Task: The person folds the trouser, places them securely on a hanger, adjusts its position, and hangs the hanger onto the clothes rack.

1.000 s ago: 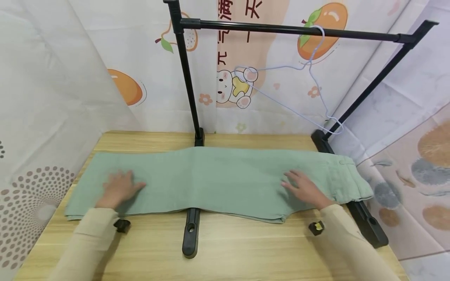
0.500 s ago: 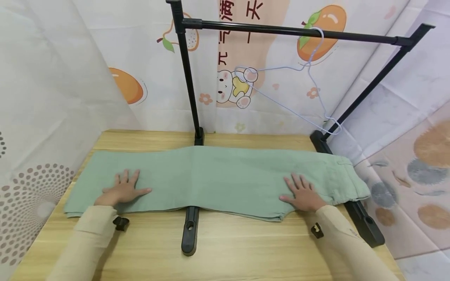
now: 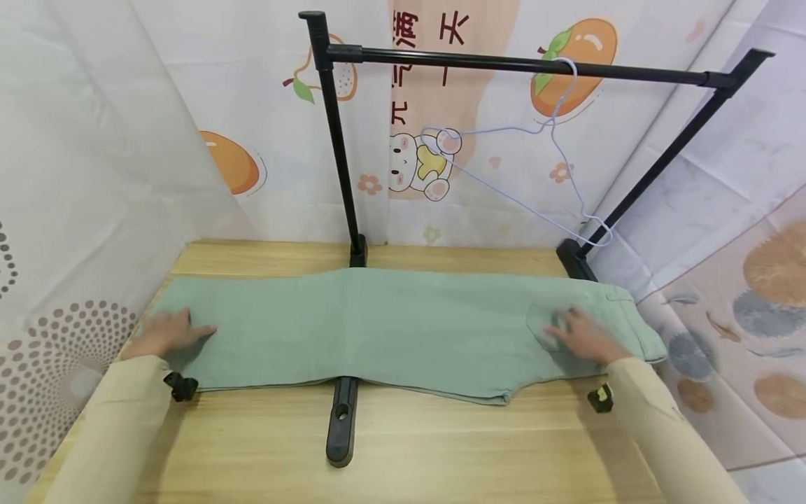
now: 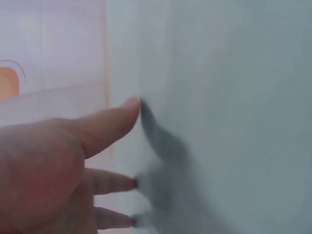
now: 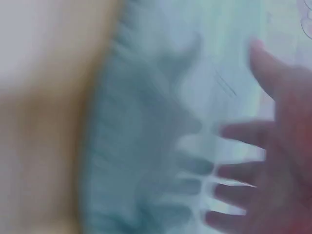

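Note:
A pair of pale green trousers [image 3: 409, 329], folded lengthwise, lies flat across the wooden table, waistband to the right. Over the leg end at the far left is my left hand [image 3: 165, 334], blurred; in the left wrist view its thumb and fingers [image 4: 114, 183] reach out straight with their tips at the cloth. Near the waistband my right hand [image 3: 585, 334] hovers, also blurred. The right wrist view shows its fingers [image 5: 239, 170] spread, their shadows on the fabric apart from the tips. Neither hand grips anything.
A black rack [image 3: 504, 63] stands on the table [image 3: 441, 448], its left foot [image 3: 341, 434] passing under the trousers. From its crossbar hangs a pale lilac wire hanger [image 3: 504, 189]. A patterned curtain [image 3: 283, 161] closes off the back and sides.
Both hands lay spread on the trousers half a second ago. Since then the left has moved left to the leg end and the right has lifted and moved right towards the waistband.

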Action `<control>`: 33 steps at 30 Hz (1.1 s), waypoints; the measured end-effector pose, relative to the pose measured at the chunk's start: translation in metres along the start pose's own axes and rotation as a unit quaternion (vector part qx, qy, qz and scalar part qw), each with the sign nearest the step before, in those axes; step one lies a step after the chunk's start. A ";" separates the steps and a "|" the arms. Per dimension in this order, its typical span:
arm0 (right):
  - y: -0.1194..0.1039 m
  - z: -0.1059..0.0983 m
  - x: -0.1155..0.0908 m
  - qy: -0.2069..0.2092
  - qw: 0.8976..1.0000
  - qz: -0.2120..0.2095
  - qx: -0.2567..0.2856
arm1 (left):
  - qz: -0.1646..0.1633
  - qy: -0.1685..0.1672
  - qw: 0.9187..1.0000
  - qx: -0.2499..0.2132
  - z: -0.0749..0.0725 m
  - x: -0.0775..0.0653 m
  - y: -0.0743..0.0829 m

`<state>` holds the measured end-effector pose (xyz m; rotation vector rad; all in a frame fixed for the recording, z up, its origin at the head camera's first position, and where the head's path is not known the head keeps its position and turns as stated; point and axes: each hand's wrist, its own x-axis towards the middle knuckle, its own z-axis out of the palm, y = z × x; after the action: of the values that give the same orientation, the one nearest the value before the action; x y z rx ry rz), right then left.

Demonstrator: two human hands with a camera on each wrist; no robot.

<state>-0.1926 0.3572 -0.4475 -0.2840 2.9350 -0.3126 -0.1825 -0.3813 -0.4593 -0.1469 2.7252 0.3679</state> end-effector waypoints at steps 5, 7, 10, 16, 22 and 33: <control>0.013 -0.022 0.034 0.021 0.998 0.059 -0.009 | 0.011 0.054 0.998 -0.031 -0.005 0.028 0.014; 0.024 -0.018 0.041 0.006 0.997 0.078 -0.024 | 0.006 0.058 0.997 -0.043 -0.002 0.040 0.018; 0.044 -0.006 0.040 -0.008 0.994 0.104 -0.040 | -0.006 0.034 0.998 -0.044 0.003 0.052 0.021; 0.069 -0.002 0.025 0.001 0.988 0.155 -0.014 | -0.021 0.007 0.998 -0.050 0.005 0.059 0.013; 0.067 -0.014 0.027 0.001 0.987 0.161 -0.010 | -0.028 0.020 0.997 -0.063 0.001 0.061 -0.002; 0.031 -0.008 0.034 0.048 0.988 0.146 -0.019 | -0.038 0.082 0.996 -0.024 -0.011 0.034 -0.010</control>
<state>-0.2320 0.3811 -0.4516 0.1619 3.0210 -0.2341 -0.2166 -0.3958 -0.4648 -0.3065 2.8621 0.4177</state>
